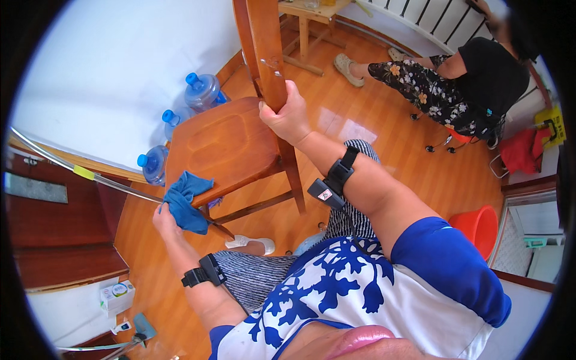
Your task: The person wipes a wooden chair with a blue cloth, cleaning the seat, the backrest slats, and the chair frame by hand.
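A brown wooden chair stands tilted in the view before me, its seat facing up. My right hand is wrapped around the lower part of the chair's backrest post, just above the seat. At the seat's near left corner, my left hand grips a blue cloth. Part of the cloth lies over the seat's edge, and the rest hangs down beside it. The fingers of my left hand are partly hidden by the cloth. Black straps with small devices are on both my forearms.
Several clear water jugs with blue caps stand along the white wall. A seated person is at the upper right, near a railing. A wooden table stands at the top, a red bucket at the right, a white box at the lower left.
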Available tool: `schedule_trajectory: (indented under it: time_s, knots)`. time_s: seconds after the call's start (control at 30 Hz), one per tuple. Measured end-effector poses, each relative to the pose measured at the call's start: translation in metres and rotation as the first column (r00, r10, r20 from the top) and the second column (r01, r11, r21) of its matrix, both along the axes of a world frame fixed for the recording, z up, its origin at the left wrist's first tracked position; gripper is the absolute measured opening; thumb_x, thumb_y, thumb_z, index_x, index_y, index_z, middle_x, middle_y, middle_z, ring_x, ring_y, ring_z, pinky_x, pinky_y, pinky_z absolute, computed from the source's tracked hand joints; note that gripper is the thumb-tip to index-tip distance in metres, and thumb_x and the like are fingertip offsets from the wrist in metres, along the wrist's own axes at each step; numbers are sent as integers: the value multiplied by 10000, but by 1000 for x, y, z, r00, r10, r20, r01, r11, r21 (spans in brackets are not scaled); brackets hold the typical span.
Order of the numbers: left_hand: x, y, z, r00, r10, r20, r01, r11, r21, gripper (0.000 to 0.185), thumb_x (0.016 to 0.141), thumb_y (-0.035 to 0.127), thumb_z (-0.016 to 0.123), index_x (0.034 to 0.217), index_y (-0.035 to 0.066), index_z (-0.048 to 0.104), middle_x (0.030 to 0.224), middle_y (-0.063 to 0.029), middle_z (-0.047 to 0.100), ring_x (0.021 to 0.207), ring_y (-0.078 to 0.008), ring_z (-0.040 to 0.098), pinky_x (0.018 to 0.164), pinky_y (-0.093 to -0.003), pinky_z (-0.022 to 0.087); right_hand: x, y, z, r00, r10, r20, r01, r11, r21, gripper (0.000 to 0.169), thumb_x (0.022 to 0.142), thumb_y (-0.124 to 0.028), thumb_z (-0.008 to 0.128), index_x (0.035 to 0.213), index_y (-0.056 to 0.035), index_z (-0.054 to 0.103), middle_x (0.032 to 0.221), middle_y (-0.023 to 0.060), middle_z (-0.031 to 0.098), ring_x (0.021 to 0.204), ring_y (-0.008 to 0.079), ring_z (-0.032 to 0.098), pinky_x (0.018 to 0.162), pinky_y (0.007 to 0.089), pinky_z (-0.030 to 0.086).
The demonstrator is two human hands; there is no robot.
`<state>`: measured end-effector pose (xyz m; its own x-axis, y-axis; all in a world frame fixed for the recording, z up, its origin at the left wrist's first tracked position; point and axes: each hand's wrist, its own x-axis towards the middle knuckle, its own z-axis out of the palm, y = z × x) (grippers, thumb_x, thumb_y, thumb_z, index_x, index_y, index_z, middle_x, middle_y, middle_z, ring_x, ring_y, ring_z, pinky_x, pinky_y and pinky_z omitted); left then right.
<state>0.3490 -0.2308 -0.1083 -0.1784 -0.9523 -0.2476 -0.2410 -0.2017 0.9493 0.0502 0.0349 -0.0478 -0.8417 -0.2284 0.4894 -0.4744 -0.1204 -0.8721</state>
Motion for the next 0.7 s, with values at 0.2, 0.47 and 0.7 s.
schedule_trajectory:
  time_s: [0.2, 0.47, 0.7]
  knots:
    - [12, 12, -1, 983, -10, -185, 3, 999, -39, 344, 896, 88, 559, 1179, -106, 580, 1044, -153, 656, 908, -225, 646, 790, -331, 534, -18, 13, -1, 998, -56, -35, 54, 997, -61, 423, 769, -140, 708, 1128, 9, 541, 973, 171, 692, 866, 256, 695, 776, 337, 549]
    - [22, 8, -27, 802, -94, -590, 273, 936, 223, 390, 952, 268, 506, 1184, -28, 610, 1146, -152, 651, 1027, -263, 640, 925, -376, 519, -64, 47, -14, 992, 75, 98, -60, 987, -152, 387, 782, -15, 659, 1136, 18, 505, 903, 88, 651, 697, 156, 645, 596, 287, 544]
    - [27, 33, -53, 720, -175, -672, 307, 948, 82, 439, 1002, 304, 437, 1290, -11, 541, 1238, -132, 622, 1116, -255, 607, 984, -393, 478, -62, 48, -11, 999, -8, 39, 13, 993, -120, 382, 771, 41, 618, 1120, 10, 468, 917, 102, 624, 674, 151, 614, 567, 289, 539]
